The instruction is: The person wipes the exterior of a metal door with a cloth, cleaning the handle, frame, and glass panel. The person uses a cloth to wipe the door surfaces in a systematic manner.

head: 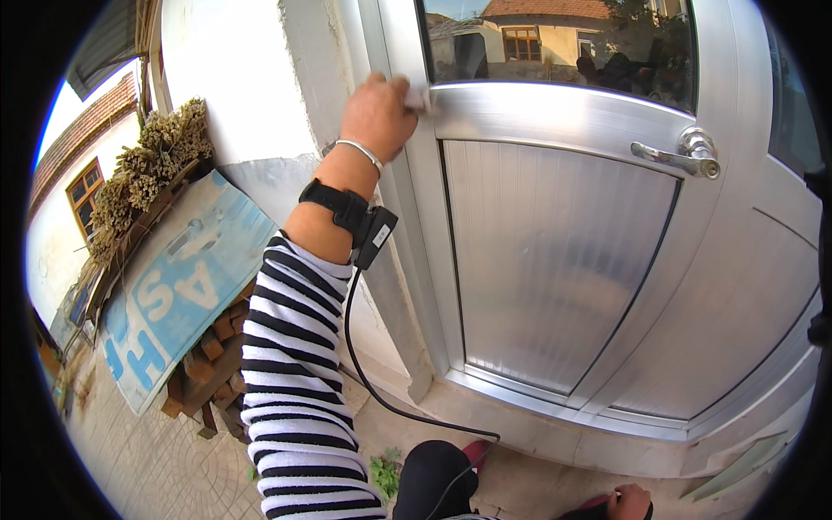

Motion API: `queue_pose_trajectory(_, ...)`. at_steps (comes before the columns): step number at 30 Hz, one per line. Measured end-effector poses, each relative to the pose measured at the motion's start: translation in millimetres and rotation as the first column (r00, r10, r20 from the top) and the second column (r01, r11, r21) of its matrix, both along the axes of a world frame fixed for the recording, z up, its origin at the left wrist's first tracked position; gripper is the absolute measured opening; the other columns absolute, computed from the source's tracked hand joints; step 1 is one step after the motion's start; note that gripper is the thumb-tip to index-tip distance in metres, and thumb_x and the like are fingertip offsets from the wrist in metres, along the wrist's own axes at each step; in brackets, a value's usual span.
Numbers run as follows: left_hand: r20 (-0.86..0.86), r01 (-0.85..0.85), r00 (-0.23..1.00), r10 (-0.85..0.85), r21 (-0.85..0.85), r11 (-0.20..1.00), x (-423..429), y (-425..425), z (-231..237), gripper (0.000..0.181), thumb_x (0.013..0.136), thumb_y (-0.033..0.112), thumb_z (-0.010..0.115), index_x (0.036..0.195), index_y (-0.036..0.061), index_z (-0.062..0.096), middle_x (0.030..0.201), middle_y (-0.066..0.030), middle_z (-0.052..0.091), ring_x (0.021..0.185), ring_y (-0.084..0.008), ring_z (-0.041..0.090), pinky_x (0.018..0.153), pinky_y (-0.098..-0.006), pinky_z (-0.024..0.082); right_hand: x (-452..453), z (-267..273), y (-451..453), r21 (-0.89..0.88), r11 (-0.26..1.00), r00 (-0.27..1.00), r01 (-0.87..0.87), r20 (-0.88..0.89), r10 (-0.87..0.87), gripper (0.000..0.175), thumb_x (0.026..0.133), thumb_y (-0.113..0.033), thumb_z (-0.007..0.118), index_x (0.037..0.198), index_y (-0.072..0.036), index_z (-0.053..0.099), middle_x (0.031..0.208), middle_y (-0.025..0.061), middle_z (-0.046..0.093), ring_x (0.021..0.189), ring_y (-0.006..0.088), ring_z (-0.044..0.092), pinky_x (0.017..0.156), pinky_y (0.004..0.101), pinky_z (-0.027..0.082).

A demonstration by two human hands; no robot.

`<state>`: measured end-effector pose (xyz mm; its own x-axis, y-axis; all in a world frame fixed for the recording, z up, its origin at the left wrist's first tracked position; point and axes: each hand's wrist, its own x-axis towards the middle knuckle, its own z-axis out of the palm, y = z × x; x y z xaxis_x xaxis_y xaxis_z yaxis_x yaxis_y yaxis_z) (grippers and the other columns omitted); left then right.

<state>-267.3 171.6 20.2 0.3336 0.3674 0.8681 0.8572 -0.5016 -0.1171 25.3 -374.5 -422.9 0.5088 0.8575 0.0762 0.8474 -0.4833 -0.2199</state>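
My left hand (378, 117) is raised to the hinge-side edge of a silver metal door (559, 110). Its fingers are bent around a small pale item (418, 100), possibly a folded cloth; motion blur hides its exact kind. The item touches or nearly touches the door's frame just below the glass pane (559, 45). A ribbed panel (559, 260) fills the door's lower part, and a lever handle (682, 154) sits at its right side. Low at the bottom right, my right hand (630, 502) rests by my leg with its fingers curled; whether it holds anything is unclear.
A black cable (390, 404) hangs from the device strapped to my left wrist (374, 235). Left of me, a blue-and-white lettered sheet (188, 286) covers stacked wood (208, 364), with dried plant bundles (153, 166) on top. A stone step (552, 448) runs below the door.
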Motion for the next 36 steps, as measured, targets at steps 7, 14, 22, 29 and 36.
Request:
queue_pose_trajectory(7, 0.344, 0.15, 0.903, -0.256, 0.305, 0.941, 37.3, 48.0, 24.7, 0.046, 0.077, 0.01, 0.071, 0.12, 0.0081, 0.055, 0.107, -0.0197, 0.059, 0.1, -0.0408, 0.057, 0.087, -0.0468, 0.049, 3.2, -1.2, 5.2, -0.005, 1.0, 1.0, 0.015, -0.014, -0.015, 0.02, 0.086, -0.024, 0.065, 0.094, -0.008, 0.072, 0.091, 0.0145, 0.07, 0.082, 0.0344, 0.067, 0.077, 0.044, 0.053)
queue_pose_trajectory(14, 0.168, 0.182, 0.951, -0.261, 0.38, 0.907, 33.4, 69.1, -8.2, 0.039, 0.08, 0.012, 0.064, 0.115, -0.0001, 0.054, 0.098, -0.0246, 0.059, 0.096, -0.0441, 0.056, 0.086, -0.05, 0.047, 5.6, -28.1, 11.6, 0.064, 0.994, 0.994, 0.092, 0.056, -0.096, 0.015, 0.072, -0.016, 0.074, 0.082, -0.009, 0.067, 0.083, 0.0101, 0.065, 0.08, 0.0313, 0.061, 0.076, 0.0439, 0.043)
queue_pose_trajectory(22, 0.133, 0.163, 0.964, -0.229, 0.386, 0.908, 35.2, 60.1, -63.7, 0.044, 0.076, 0.009, 0.067, 0.117, 0.0015, 0.053, 0.103, -0.0224, 0.058, 0.097, -0.0432, 0.054, 0.086, -0.0488, 0.046, 1.8, -25.3, 7.7, 0.021, 0.996, 0.995, 0.087, 0.04, -0.088, 0.016, 0.073, -0.015, 0.073, 0.085, -0.007, 0.066, 0.086, 0.0096, 0.065, 0.084, 0.0308, 0.06, 0.079, 0.0427, 0.043)
queue_pose_trajectory(29, 0.211, 0.182, 0.946, -0.248, 0.29, 0.94, 40.4, 51.2, -131.5, 0.053, 0.075, 0.004, 0.066, 0.125, -0.0015, 0.049, 0.107, -0.0241, 0.054, 0.102, -0.0437, 0.048, 0.091, -0.049, 0.042, 3.9, -25.0, 1.3, 0.034, 0.997, 0.997, 0.067, 0.045, -0.069, 0.016, 0.076, -0.016, 0.07, 0.087, -0.006, 0.065, 0.086, 0.0097, 0.064, 0.084, 0.03, 0.059, 0.08, 0.0422, 0.041)
queue_pose_trajectory(36, 0.231, 0.222, 0.942, -0.243, 0.113, 0.969, 38.2, 42.0, -246.1, 0.063, 0.072, -0.001, 0.07, 0.13, 0.002, 0.046, 0.11, -0.023, 0.051, 0.102, -0.0425, 0.049, 0.091, -0.049, 0.043, 5.4, -27.2, -1.9, 0.054, 0.996, 0.996, 0.068, 0.056, -0.071, 0.015, 0.076, -0.015, 0.07, 0.087, -0.006, 0.066, 0.088, 0.0091, 0.065, 0.085, 0.0289, 0.06, 0.08, 0.0417, 0.042)
